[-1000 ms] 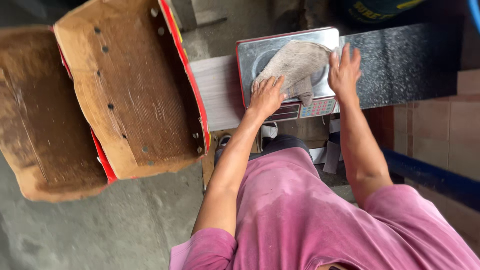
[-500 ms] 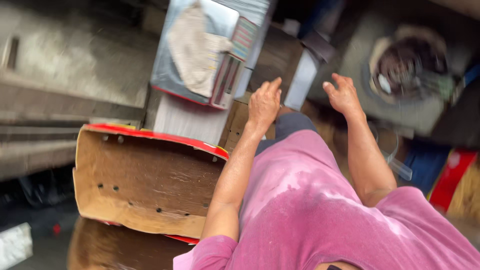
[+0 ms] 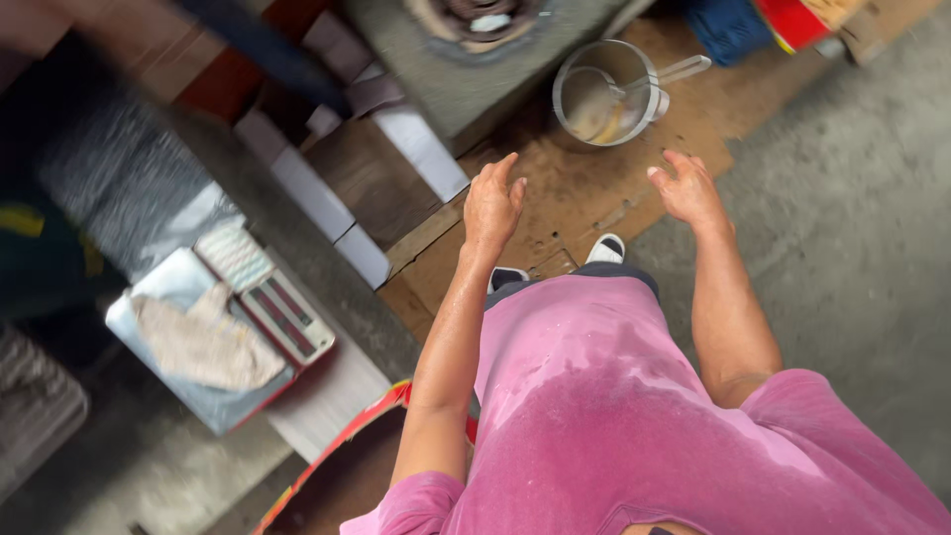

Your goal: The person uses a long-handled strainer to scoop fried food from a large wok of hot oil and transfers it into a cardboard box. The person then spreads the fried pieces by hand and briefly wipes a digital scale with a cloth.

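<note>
Swinging away from the weighing scale since half a second ago, both hands now hang empty over a stained cardboard sheet, and the scale has slid from the top of the frame to the left edge.

Nearest the camera, a pink shirt (image 3: 634,416), damp down the middle, fills the lower centre and right of the frame. Two shoe tips (image 3: 606,248) show just above its hem, standing on the cardboard. At the bottom edge, left of the shirt, the red-rimmed flap of a cardboard box (image 3: 332,476) pokes into view.

The left hand (image 3: 492,203) hovers at centre frame, fingers loosely spread, holding nothing. The right hand (image 3: 686,190) hovers to its right, well apart, palm open with fingers curled a little, likewise empty. Beneath both lies the brown cardboard sheet (image 3: 584,188), marked with wet patches.

At left, the metal weighing scale (image 3: 213,337) rests on a grey ledge, a crumpled pale cloth (image 3: 203,342) lying across its platform. White blocks (image 3: 421,149) line a dark wooden board between the scale and the left hand.

Beyond the hands, in the upper centre, a clear plastic jug (image 3: 606,91) with a handle stands on the cardboard, a little cloudy liquid in its bottom. A grey block with a round dark opening (image 3: 475,40) sits beside it at the top edge. Bare concrete floor (image 3: 862,228) runs down the right side.
</note>
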